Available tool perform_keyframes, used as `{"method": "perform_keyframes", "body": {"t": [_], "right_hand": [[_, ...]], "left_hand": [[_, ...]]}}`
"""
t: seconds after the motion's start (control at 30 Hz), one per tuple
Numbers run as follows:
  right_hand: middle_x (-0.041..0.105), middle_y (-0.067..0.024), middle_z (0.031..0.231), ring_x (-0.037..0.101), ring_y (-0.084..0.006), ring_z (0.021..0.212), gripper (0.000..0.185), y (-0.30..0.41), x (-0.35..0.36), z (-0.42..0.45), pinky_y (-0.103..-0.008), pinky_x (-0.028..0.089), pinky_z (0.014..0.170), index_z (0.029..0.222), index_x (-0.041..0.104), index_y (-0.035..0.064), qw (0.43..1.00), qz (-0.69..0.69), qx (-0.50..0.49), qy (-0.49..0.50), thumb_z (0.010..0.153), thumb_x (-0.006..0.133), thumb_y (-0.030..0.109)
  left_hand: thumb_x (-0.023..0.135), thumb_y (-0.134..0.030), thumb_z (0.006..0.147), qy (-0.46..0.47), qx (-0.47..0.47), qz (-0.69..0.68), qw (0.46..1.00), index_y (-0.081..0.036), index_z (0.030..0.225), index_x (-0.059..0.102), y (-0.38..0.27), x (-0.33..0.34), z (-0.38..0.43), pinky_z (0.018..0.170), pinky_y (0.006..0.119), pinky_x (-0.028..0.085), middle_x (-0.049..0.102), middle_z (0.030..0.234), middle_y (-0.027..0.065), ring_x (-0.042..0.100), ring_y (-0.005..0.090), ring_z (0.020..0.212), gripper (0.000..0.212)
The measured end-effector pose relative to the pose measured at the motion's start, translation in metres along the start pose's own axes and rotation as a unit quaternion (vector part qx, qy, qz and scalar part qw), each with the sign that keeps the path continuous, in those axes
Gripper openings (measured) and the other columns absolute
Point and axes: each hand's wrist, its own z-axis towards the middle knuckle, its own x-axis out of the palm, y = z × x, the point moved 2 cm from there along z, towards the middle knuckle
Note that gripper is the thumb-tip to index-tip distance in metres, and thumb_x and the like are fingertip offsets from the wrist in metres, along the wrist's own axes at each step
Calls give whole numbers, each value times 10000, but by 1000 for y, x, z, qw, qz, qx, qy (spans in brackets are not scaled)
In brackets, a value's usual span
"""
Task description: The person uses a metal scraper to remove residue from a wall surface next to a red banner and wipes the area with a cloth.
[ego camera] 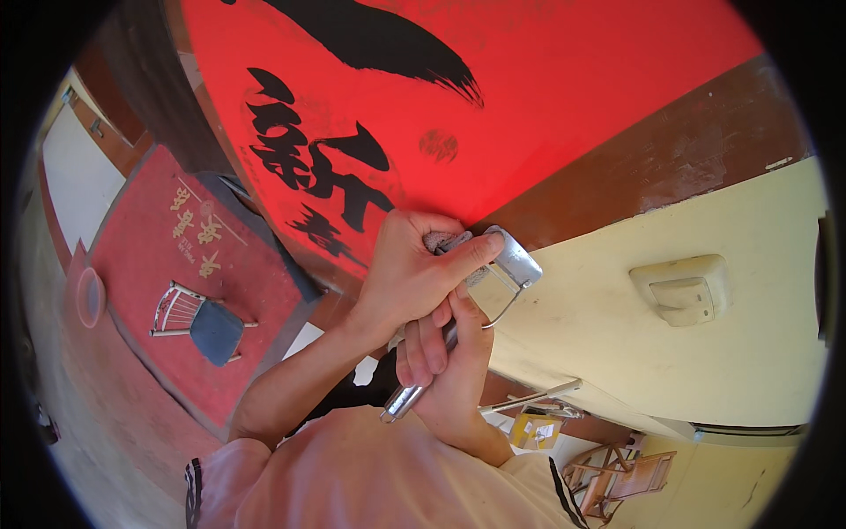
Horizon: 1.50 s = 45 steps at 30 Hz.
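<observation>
My right hand [456, 364] is closed around the round handle of a stainless-steel hand tool [402, 401], perhaps a peeler. A small hanging loop ends the handle near my chest. At the far end a bent wire frame carries a flat, shiny metal head [519, 259]. My left hand [416, 271] grips a bunched grey cloth [441, 239] against that head, its thumb lying on the metal. The two hands touch, and their fingers hide part of the handle and cloth. Just beyond them is a red sheet [542, 99] with black brush-style characters.
A pale wall [568, 311] with a wall switch [681, 297] runs along the right. At left, a chair with a dark blue seat [218, 330] stands on a red mat [145, 244]. A cardboard box [534, 430] and a wooden folding chair [638, 475] sit low at right.
</observation>
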Motion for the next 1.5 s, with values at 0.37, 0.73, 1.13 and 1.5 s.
{"method": "perform_keyframes", "body": {"t": [0.37, 0.73, 1.13, 1.5], "right_hand": [[319, -4, 383, 296, -91, 282, 376, 11, 0, 7, -233, 298, 300, 661, 411, 58, 996, -46, -53, 46, 958, 386, 289], [342, -7, 388, 288, -85, 276, 375, 21, -3, 11, -229, 296, 289, 650, 427, 53, 993, -19, -57, 104, 953, 402, 274], [319, -6, 385, 291, -95, 274, 366, -5, -19, 11, -236, 294, 292, 669, 416, 52, 998, -55, -22, 22, 946, 415, 291], [301, 11, 385, 283, -85, 276, 333, -19, -39, 3, -223, 253, 276, 694, 462, 66, 997, -60, 30, -23, 944, 407, 278]], "left_hand": [[685, -201, 794, -44, 44, -6, 998, -3, 573, 574, -15, 10, 2, 360, 193, 248, 459, 445, -38, 371, -9, 391, 317], [676, -181, 804, -61, 41, 98, 992, 1, 576, 571, -35, 14, -1, 378, 186, 238, 441, 459, -62, 348, -20, 438, 310], [675, -205, 806, -57, 51, 108, 991, 2, 575, 554, -2, 0, -3, 368, 179, 262, 462, 448, -38, 379, -15, 413, 333], [649, -290, 814, -22, -32, 85, 996, 19, 637, 595, 59, -34, -28, 410, 233, 307, 487, 459, -18, 397, 37, 428, 361]]}}
